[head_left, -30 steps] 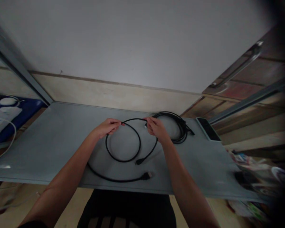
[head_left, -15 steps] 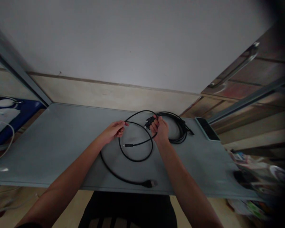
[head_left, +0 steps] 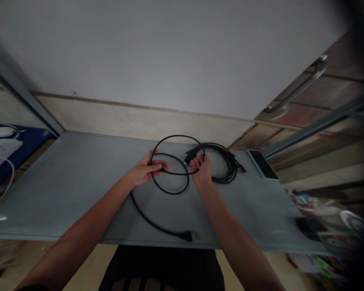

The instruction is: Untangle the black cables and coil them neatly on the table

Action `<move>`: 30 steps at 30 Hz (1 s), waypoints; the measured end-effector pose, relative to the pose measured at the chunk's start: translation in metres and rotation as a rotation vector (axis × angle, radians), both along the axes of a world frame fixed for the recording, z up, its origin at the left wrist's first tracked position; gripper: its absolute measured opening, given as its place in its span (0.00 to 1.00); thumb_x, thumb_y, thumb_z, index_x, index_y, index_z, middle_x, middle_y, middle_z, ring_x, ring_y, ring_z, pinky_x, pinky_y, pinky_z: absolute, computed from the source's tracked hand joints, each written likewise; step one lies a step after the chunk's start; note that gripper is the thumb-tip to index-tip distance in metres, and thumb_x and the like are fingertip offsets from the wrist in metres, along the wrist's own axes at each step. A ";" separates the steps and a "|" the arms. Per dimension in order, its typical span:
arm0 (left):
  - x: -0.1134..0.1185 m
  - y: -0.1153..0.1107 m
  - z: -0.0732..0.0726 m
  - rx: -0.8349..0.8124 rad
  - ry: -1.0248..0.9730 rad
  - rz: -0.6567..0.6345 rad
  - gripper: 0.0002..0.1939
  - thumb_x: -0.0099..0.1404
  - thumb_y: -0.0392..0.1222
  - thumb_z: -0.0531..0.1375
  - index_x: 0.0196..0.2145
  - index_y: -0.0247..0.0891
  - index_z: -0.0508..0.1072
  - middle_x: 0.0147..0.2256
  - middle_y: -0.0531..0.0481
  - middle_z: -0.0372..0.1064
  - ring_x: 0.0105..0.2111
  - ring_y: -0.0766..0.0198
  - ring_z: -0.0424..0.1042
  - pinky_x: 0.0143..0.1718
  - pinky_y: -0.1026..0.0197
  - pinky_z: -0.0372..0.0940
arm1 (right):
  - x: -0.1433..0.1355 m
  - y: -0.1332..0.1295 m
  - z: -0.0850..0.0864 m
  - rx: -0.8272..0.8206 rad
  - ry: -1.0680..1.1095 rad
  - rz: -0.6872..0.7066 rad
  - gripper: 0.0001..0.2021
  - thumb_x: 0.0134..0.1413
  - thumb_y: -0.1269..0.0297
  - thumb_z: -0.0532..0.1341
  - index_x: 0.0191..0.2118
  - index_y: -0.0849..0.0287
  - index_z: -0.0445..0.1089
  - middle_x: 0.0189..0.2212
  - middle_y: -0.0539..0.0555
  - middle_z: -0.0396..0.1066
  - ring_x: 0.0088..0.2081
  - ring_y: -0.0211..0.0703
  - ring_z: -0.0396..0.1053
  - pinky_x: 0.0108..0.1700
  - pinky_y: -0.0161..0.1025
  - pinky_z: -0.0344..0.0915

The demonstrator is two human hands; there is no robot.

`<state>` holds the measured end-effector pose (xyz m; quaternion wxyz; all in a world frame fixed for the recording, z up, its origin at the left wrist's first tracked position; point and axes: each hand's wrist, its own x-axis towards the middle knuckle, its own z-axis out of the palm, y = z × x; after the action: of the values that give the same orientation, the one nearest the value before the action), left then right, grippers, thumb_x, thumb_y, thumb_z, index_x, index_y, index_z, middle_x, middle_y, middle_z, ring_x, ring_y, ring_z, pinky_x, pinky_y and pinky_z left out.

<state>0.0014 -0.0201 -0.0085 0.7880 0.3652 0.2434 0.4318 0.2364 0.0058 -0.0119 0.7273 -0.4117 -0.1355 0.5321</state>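
Observation:
A thin black cable (head_left: 175, 194) forms loose loops between my two hands above the grey table (head_left: 79, 182). My left hand (head_left: 147, 169) holds the loops at their left side, thumb and fingers around the strands, with the cable's small plug end close to the fingertips. On the right, my right hand (head_left: 202, 169) is closed on another part of the same cable. One end runs from under my left hand to a larger plug (head_left: 187, 236) lying near the front edge. Just behind my right hand rests a coiled bundle of black cables (head_left: 230, 163).
A phone (head_left: 263, 165) in a pale green case lies at the table's right end. A white panel (head_left: 157, 56) rises behind. Metal posts (head_left: 45, 111) stand at the sides. Blurred clutter (head_left: 327, 222) sits at the far right, and a blue surface (head_left: 33, 145) with white items at the left.
My left hand has opened its grasp wider and now takes in the loops and the small plug end, which hung free before. The loops have shifted left and up a little.

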 end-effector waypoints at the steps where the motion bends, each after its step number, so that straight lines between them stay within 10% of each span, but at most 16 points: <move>1: 0.000 0.002 -0.002 -0.004 0.006 0.085 0.28 0.57 0.35 0.70 0.51 0.41 0.63 0.39 0.45 0.78 0.39 0.60 0.79 0.31 0.69 0.70 | -0.002 -0.001 0.000 0.012 -0.001 0.022 0.13 0.67 0.57 0.51 0.31 0.56 0.62 0.16 0.39 0.47 0.13 0.29 0.44 0.15 0.29 0.47; 8: -0.004 0.017 -0.007 -0.013 0.106 0.418 0.20 0.56 0.46 0.71 0.43 0.36 0.71 0.30 0.50 0.74 0.25 0.70 0.72 0.16 0.74 0.56 | -0.003 -0.002 0.008 0.038 -0.098 0.283 0.24 0.56 0.44 0.62 0.22 0.55 0.53 0.16 0.43 0.55 0.15 0.31 0.55 0.14 0.31 0.53; 16: -0.001 0.010 -0.005 0.092 0.236 0.250 0.16 0.62 0.50 0.67 0.37 0.38 0.68 0.22 0.61 0.57 0.17 0.79 0.52 0.28 0.68 0.67 | -0.003 -0.005 0.014 0.184 -0.672 0.437 0.16 0.51 0.55 0.68 0.44 0.56 0.75 0.20 0.44 0.66 0.15 0.29 0.57 0.15 0.29 0.53; 20: 0.001 0.007 -0.001 0.006 0.255 0.103 0.18 0.62 0.53 0.66 0.40 0.40 0.67 0.24 0.61 0.55 0.16 0.78 0.48 0.15 0.74 0.52 | -0.008 -0.005 0.006 0.177 -0.791 0.458 0.13 0.54 0.53 0.65 0.36 0.60 0.76 0.14 0.42 0.57 0.14 0.29 0.52 0.14 0.29 0.49; 25: -0.001 0.011 0.003 -0.067 0.202 0.236 0.18 0.65 0.54 0.62 0.43 0.37 0.68 0.26 0.55 0.60 0.16 0.76 0.53 0.13 0.74 0.38 | -0.004 0.002 -0.003 0.085 -0.681 0.207 0.13 0.56 0.53 0.64 0.30 0.58 0.70 0.13 0.41 0.55 0.13 0.28 0.50 0.14 0.26 0.47; 30: -0.009 0.015 0.002 -0.043 0.267 0.270 0.12 0.67 0.48 0.60 0.44 0.40 0.67 0.27 0.55 0.63 0.15 0.76 0.53 0.14 0.73 0.39 | -0.005 0.002 -0.006 0.097 -0.668 0.450 0.14 0.57 0.52 0.61 0.29 0.57 0.67 0.15 0.43 0.59 0.12 0.31 0.53 0.12 0.29 0.50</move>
<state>-0.0079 -0.0048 -0.0068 0.6913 0.3664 0.4017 0.4759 0.2314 0.0082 -0.0180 0.5271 -0.4872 -0.4761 0.5080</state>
